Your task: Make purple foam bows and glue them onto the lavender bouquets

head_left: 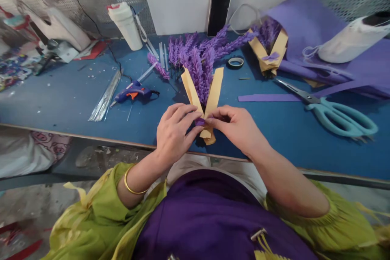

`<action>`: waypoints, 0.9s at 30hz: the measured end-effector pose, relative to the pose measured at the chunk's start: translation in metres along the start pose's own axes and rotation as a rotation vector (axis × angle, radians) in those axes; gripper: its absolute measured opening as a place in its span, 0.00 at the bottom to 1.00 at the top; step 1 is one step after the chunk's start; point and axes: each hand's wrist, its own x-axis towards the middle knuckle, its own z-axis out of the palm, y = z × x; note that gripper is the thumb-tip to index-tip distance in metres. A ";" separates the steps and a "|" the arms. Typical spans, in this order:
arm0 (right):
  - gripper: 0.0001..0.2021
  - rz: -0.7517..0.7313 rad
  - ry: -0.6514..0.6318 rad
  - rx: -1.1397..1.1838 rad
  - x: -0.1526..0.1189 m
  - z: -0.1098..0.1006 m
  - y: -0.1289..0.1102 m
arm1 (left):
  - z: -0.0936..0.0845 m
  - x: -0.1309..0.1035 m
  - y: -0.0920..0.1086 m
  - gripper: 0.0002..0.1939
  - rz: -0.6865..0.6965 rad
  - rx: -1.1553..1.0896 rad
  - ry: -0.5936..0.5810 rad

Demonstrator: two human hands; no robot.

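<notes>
A small bouquet of purple lavender-like stems (198, 74) lies near the table's front edge, flanked by two folded strips of tan paper (214, 89) that meet in a V. Across the place where they meet is a small purple strip (200, 122). My left hand (176, 132) pinches this strip from the left, thumb below and fingers above. From the right, my right hand (236, 126) closes thumb and forefinger on the strip's other side. Below both hands the gathered paper base sticks out.
A blue glue gun (132, 91) and clear film strips (105, 97) lie left. Teal-handled scissors (341, 118), purple sheeting (313, 28) and another wrapped bouquet (268, 48) are right. Behind are loose lavender stems (179, 50), black tape (235, 62), a phone (220, 6) and a white cup (125, 26).
</notes>
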 end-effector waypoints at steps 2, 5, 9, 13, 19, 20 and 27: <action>0.06 -0.012 -0.010 -0.019 0.000 -0.001 -0.001 | 0.001 0.000 -0.001 0.11 -0.019 -0.008 -0.010; 0.05 -0.008 0.042 -0.080 0.000 0.001 -0.001 | 0.002 0.000 -0.001 0.12 -0.041 -0.009 -0.002; 0.06 0.024 0.124 -0.110 -0.001 0.005 0.001 | 0.002 -0.002 0.000 0.08 0.008 -0.001 0.029; 0.07 0.029 0.139 -0.097 -0.002 0.005 0.002 | 0.002 -0.006 0.000 0.08 0.103 0.034 0.023; 0.06 0.013 0.165 -0.077 -0.002 0.004 0.005 | 0.001 -0.006 0.005 0.15 0.170 0.037 -0.047; 0.05 0.010 0.169 -0.080 -0.002 0.004 0.005 | 0.000 -0.006 0.006 0.16 0.179 0.040 -0.062; 0.07 0.068 0.226 0.070 -0.010 0.000 0.005 | -0.002 -0.005 0.009 0.16 0.186 0.076 -0.100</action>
